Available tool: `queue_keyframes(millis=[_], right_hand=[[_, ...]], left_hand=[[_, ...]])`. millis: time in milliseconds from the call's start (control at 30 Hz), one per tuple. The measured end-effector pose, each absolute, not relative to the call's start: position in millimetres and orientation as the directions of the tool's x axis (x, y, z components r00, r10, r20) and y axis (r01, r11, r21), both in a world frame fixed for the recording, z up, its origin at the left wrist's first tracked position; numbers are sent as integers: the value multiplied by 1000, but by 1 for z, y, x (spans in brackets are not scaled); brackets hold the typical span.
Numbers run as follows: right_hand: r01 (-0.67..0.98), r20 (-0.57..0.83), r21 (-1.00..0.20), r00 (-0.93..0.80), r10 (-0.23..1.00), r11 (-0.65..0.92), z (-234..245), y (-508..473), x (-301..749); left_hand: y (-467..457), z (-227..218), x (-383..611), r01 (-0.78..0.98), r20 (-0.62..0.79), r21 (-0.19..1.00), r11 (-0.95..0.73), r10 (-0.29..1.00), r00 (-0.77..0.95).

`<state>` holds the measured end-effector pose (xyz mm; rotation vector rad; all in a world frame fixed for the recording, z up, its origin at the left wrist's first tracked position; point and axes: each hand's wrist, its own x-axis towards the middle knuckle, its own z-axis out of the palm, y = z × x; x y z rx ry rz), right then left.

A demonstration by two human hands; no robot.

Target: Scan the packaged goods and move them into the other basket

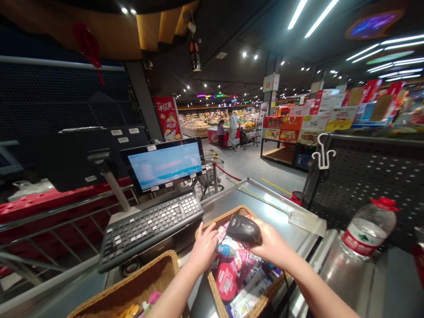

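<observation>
**Right hand [273, 244] wraps a scanner [243, 229] above a wicker basket [217, 289]**

At 8 o'clock, a second wicker basket [145, 269] sits at the near edge of view, with bright packets inside. Toward 10 o'clock are a black keyboard [150, 227] and a lit monitor [164, 164]. Beyond them, at 11 o'clock, stands a shopping cart [208, 176].

The left hand [203, 249] is open, its fingers [212, 232] loosely apart and resting on the goods at the basket's edge. The basket sits at 12 o'clock on a steel counter [265, 203], packed with packets, a red round tub [227, 280] and a blue-capped bottle [225, 251]. The right hand curls around the scanner's dark body from below, holding it just over the pile. Its front end stays clear of the fingers, and that looks like a sound hold: nothing seems to block it, while the left hand steadies the goods.

At 2 o'clock, a water bottle [369, 229] with a red cap stands beside the counter.
</observation>
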<state>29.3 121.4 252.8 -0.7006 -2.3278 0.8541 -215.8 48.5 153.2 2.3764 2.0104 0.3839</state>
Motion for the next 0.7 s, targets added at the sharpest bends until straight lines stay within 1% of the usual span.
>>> queue_keyframes(millis=[133, 233, 367, 533, 600, 700], right_hand=[[264, 336, -700, -698, 632, 663, 257, 119, 28], [240, 360, -702, -693, 625, 670, 262, 118, 25], [216, 384, -693, -696, 607, 687, 269, 118, 18], [225, 444, -644, -668, 597, 732, 277, 116, 4], [215, 452, -635, -675, 583, 742, 280, 113, -2], [186, 462, -629, -691, 555, 755, 286, 106, -10]], left_hand=[[41, 158, -220, 970, 325, 167, -175, 939, 113], [33, 167, -223, 976, 405, 154, -157, 910, 82], [24, 188, -228, 991, 476, 96, -96, 879, 39], [12, 219, -239, 1000, 587, -9, -24, 809, 25], [7, 230, -245, 1000, 616, -26, 4, 788, 13], [-2, 243, -253, 998, 650, -16, 57, 759, -33]])
